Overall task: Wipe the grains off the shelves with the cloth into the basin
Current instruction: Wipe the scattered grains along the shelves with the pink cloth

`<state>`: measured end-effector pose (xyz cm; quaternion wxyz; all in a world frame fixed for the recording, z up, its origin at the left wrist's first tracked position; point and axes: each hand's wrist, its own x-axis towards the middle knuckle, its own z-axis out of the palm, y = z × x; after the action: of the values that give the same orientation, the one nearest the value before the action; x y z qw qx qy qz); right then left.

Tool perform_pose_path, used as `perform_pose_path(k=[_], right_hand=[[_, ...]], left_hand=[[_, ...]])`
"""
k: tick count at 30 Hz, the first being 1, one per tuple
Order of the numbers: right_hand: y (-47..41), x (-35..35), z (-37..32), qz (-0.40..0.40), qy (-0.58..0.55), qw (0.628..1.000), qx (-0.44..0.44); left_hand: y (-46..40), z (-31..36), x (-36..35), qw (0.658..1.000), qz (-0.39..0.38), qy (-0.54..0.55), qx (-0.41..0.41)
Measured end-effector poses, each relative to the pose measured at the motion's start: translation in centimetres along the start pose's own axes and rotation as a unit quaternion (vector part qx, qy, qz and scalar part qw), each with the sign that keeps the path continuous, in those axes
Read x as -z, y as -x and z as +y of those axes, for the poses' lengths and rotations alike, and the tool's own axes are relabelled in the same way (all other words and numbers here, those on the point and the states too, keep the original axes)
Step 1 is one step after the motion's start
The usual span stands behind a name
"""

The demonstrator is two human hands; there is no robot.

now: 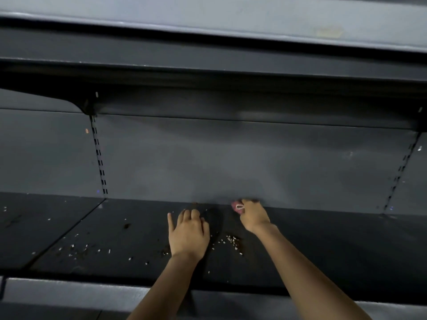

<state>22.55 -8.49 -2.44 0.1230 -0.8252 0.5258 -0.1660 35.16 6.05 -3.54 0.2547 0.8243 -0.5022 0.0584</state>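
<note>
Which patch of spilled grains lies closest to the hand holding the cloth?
The dense cluster of grains between the two forearms, just below the right hand gripping the pink cloth. The scattered grains lie far off, left of the left hand.

No legible text — none anywhere

A dark shelf [323, 245] carries scattered grains [232, 241] near its middle and more toward its front left, by a seam.

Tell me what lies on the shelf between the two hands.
In the head view, a dark bare strip of shelf separates the left hand from the right hand; grains lie nearer, between the wrists.
</note>
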Motion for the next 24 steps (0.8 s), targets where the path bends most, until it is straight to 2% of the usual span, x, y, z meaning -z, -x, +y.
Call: perform_pose_path(k=[2,4,7,10,12,15,17,20,24], right_hand=[[-0.3,-1.0,0.1,-0.010,0.027,0.999,0.022],[-0.4,-1.2,0.2,-0.019,0.005,0.999,0.043],[-0.1,0.3,-0.1,-0.083,-0.115,0.988,0.066],[1.3,2.3,-1.6,-0.193,-0.281,0.935,0.100],[1.9,3.2,-2.8,-0.162,-0.302,0.932,0.114],[0.8,2.4,-3.4,-0.039,-0.270,0.956,0.113],[-0.5,1.2,-3.6,0.004,-0.196,0.977,0.080],[-1.4,-0.8,-4.3,-0.028,-0.097,0.994,0.052],[-2.0,-3.5,-4.7,-0.111,-0.108,0.981,0.116]], left_hand=[[-0.1,0.0,-0.1,1.000,0.000,0.005,-0.004],[-0.1,0.2,-0.2,1.000,-0.003,0.009,-0.013],[0.0,0.2,-0.3,1.000,-0.005,0.010,-0.023],[0.0,0.2,-0.2,1.000,0.005,0.011,-0.018],[0.0,0.2,-0.1,1.000,0.013,0.012,-0.019],[0.0,0.3,0.1,1.000,0.017,0.013,-0.021],[0.0,0.2,0.2,1.000,0.017,0.012,-0.019],[-0.1,-0.1,0.2,1.000,0.017,0.015,-0.012],[-0.1,-0.3,0.1,0.999,0.023,0.023,-0.006]])
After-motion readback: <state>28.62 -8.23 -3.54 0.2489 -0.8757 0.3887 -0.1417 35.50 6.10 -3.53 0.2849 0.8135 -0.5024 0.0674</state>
